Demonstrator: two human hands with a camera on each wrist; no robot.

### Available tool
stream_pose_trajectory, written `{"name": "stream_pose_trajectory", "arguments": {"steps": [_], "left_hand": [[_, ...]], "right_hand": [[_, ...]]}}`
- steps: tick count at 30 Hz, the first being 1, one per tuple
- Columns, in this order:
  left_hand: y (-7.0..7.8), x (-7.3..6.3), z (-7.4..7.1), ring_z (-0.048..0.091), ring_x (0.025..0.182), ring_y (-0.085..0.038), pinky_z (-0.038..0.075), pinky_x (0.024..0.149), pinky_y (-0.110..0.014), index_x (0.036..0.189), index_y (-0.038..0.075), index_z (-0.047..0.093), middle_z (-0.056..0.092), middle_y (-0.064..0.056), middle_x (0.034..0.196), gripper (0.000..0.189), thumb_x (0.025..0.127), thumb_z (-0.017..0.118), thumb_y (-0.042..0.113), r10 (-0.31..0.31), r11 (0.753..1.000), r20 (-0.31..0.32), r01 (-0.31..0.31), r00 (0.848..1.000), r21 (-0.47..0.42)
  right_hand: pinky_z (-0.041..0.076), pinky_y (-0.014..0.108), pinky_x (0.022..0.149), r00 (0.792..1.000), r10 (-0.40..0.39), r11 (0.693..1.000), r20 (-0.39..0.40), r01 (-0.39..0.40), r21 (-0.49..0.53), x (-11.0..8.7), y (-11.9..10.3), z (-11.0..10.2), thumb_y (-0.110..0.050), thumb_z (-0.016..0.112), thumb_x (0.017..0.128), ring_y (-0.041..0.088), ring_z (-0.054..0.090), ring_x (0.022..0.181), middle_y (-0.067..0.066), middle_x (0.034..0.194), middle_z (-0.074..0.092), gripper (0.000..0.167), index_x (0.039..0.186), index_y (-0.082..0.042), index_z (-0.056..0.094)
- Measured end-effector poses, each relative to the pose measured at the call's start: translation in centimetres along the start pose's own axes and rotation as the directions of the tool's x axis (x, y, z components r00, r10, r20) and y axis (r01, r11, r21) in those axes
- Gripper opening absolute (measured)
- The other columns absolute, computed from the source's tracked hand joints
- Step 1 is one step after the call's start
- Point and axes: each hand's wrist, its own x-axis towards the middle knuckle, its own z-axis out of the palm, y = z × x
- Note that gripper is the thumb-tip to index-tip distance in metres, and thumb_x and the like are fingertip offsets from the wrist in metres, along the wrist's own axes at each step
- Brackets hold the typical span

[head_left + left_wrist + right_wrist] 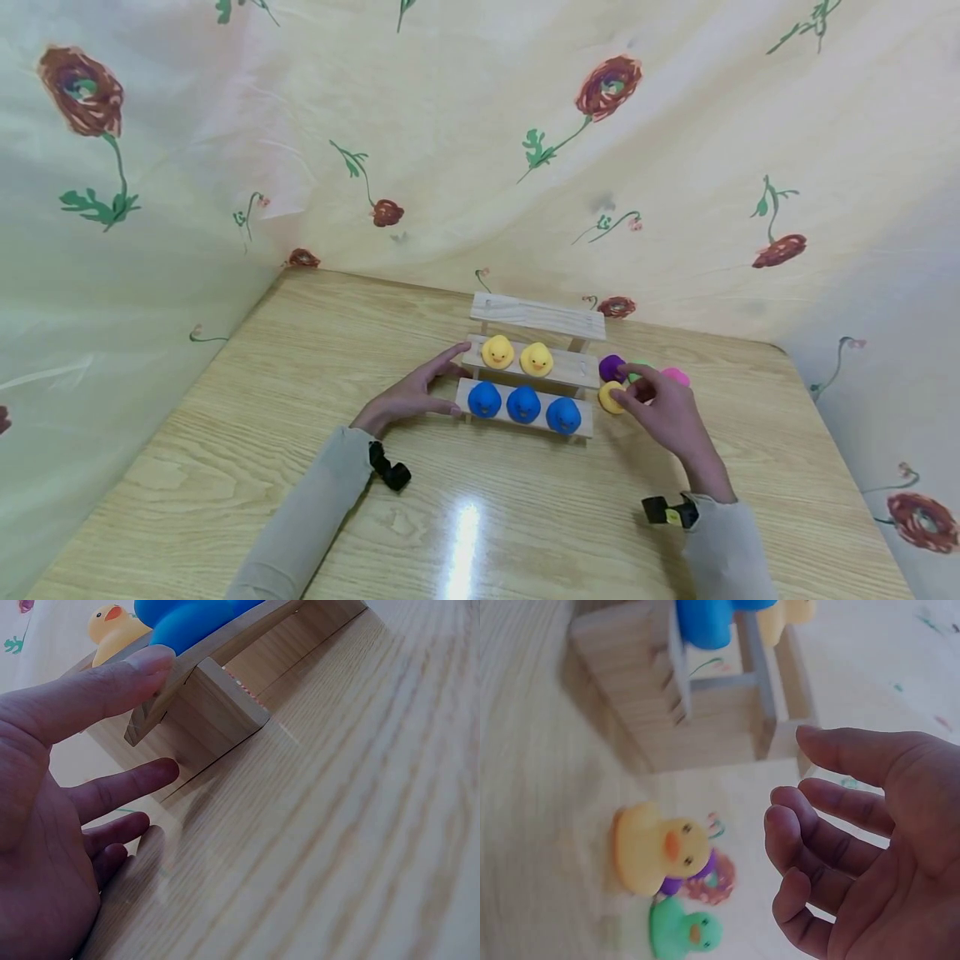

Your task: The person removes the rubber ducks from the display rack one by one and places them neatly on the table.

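A three-step wooden rack stands on the table. Two yellow rubber ducks sit on its middle step, and three blue rubber ducks line the lowest one. At the rack's left end is my left hand, fingers spread, with the thumb touching the lowest step's end. To the right of the rack, my right hand hovers close by a loose yellow duck. Its fingers are loosely bent, and the right wrist view shows nothing between them. Beside that duck is a green duck.
A purple duck stands just off the rack's right end. Partly behind my right hand is a pink duck. The rack's top step bears no ducks. Flower-printed cloth hangs behind and beside the wooden table.
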Motion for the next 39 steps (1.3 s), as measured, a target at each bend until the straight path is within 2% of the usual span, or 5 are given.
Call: {"name": "stream_pose_trajectory", "arguments": {"steps": [6,12,22,28,39], "left_hand": [[-0.2,0.0,0.0,0.042,0.142,-0.035,0.017,0.123,-0.062,0.161,0.033,0.018,0.054,-0.017,0.145,0.1,0.085,0.078,0.007,0.02,1.0,0.005,-0.02,1.0,-0.005],[-0.4,0.0,-0.1,0.042,0.142,-0.035,0.015,0.123,-0.062,0.161,0.033,0.018,0.055,-0.018,0.145,0.101,0.085,0.078,0.007,0.038,0.999,0.012,-0.038,0.999,-0.014],[-0.4,-0.2,-0.1,0.043,0.143,-0.031,0.016,0.124,-0.059,0.159,0.041,0.019,0.056,-0.013,0.144,0.1,0.085,0.079,0.01,0.026,1.0,0.01,-0.026,1.0,-0.005],[-0.4,-0.1,-0.1,0.042,0.143,-0.032,0.015,0.124,-0.06,0.159,0.04,0.019,0.056,-0.014,0.144,0.1,0.085,0.079,0.01,0.021,1.0,0.012,-0.021,1.0,0.0],[-0.2,-0.1,0.0,0.041,0.144,-0.032,0.014,0.124,-0.061,0.16,0.04,0.019,0.056,-0.013,0.145,0.1,0.086,0.079,0.01,0.013,1.0,0.007,-0.013,1.0,-0.004]], "right_hand": [[0.043,0.02,0.053,0.998,-0.062,0.998,-0.031,0.063,0.019,0.2,-1.9,0.2,-0.01,0.075,0.089,0.003,0.053,0.066,0.007,0.076,0.064,0.035,0.12,0.002,0.066],[0.046,0.019,0.056,0.994,-0.092,0.995,-0.051,0.093,0.02,0.7,-3.2,0.7,-0.013,0.076,0.089,0.004,0.055,0.068,0.007,0.079,0.065,0.036,0.12,0.002,0.067],[0.048,0.02,0.058,0.997,-0.081,0.994,-0.008,0.081,0.071,1.3,-5.0,1.5,-0.016,0.075,0.09,0.011,0.058,0.069,0.007,0.079,0.066,0.039,0.125,-0.001,0.065],[0.048,0.019,0.06,0.997,-0.077,0.991,0.018,0.074,0.108,1.8,-5.7,2.1,-0.017,0.074,0.091,0.013,0.057,0.07,0.008,0.079,0.067,0.038,0.125,-0.001,0.064],[0.049,0.019,0.062,0.995,-0.087,0.993,0.045,0.084,0.08,2.5,-6.7,3.0,-0.02,0.075,0.091,0.016,0.058,0.071,0.008,0.082,0.069,0.039,0.125,-0.004,0.064]]}}
